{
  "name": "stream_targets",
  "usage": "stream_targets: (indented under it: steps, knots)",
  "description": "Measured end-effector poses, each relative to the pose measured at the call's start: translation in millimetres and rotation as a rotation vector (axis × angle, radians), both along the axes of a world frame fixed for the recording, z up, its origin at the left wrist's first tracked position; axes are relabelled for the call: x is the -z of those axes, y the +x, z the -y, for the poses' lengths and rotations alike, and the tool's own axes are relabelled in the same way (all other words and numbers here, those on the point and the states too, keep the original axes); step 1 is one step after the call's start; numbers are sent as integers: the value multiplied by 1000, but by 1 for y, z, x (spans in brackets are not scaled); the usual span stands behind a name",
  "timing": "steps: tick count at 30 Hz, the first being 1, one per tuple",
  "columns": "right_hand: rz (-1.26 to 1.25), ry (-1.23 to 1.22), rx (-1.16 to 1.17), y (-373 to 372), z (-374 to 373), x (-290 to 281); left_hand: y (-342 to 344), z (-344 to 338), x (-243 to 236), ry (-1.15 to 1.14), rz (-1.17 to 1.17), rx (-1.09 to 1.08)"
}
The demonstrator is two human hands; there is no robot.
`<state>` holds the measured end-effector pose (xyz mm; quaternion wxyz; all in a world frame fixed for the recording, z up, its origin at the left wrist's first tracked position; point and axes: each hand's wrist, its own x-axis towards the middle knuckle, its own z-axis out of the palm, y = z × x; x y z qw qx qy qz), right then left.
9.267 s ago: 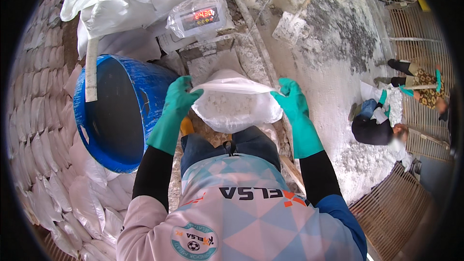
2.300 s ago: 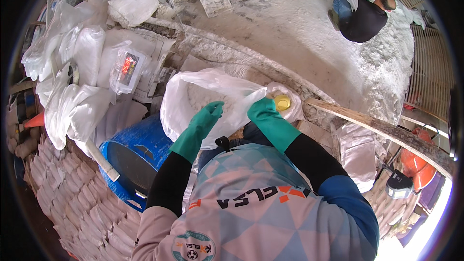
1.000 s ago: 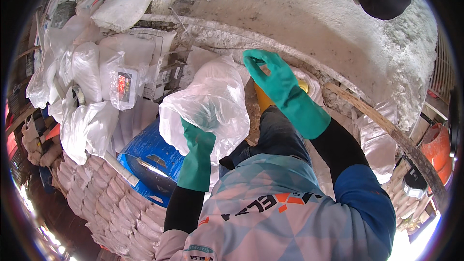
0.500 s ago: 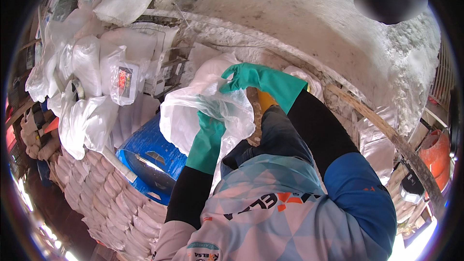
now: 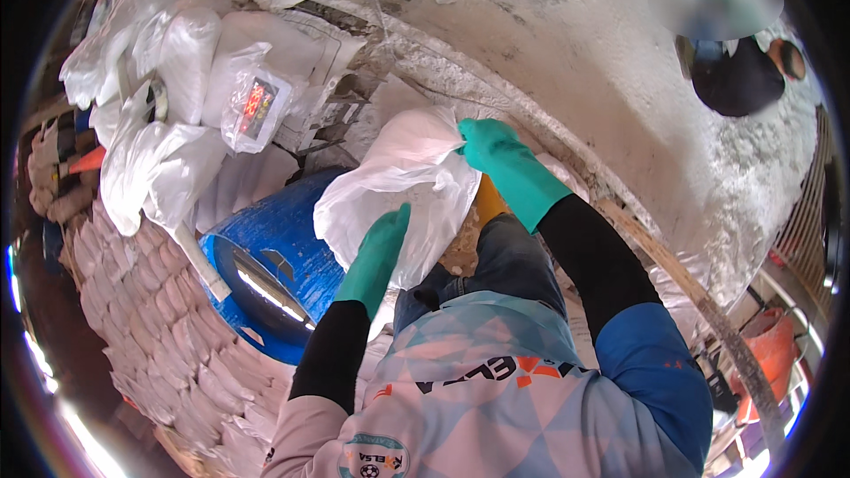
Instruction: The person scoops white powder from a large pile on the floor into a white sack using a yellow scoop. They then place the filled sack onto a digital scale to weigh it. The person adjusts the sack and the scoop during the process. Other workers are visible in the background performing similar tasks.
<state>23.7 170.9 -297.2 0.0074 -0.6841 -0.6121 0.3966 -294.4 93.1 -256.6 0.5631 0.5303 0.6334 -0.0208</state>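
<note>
In the head view I see a white plastic bag with white material inside, upright between my legs and the blue barrel. My right hand, in a long green glove, pinches the bag's gathered rim at its upper right. My left hand, gloved the same way, is at the bag's mouth, fingers stretched out and held against the inner plastic; their undersides are hidden. A yellow boot shows just right of the bag. A plastic-wrapped scale display with red digits lies upper left.
Filled white sacks are piled at left, more stacked in rows below. A long plank runs down the right, by an orange container. A co-worker in dark clothing crouches on powdery floor at upper right.
My right hand has moved from over the bag's top to grip its upper-right rim, drawing it rightward. My left hand shows more clearly at the mouth. The head view has shifted.
</note>
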Motion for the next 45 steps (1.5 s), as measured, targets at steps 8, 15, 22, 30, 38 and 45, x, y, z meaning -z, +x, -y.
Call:
stream_targets:
  steps: [8,15,22,30,38,45]
  knots:
    - [104,-70,-51,21,-14,-22,-75,24,-21,215,-199,68]
    - [196,-27,-75,37,-6,10,-74,1,-75,52,-102,-31]
    - [-66,-205,336,20,-18,-96,-146,63,-169,-24,220,-648]
    - [-579,-231,-362,-192,23,-151,-207,140,-36,-214,372,-1135]
    - [-350,-376,-430,-274,40,-79,-139,92,42,-60,941,-1087]
    - [-676,-692,35,-259,37,-66,-123,68,32,-107,1015,-1015]
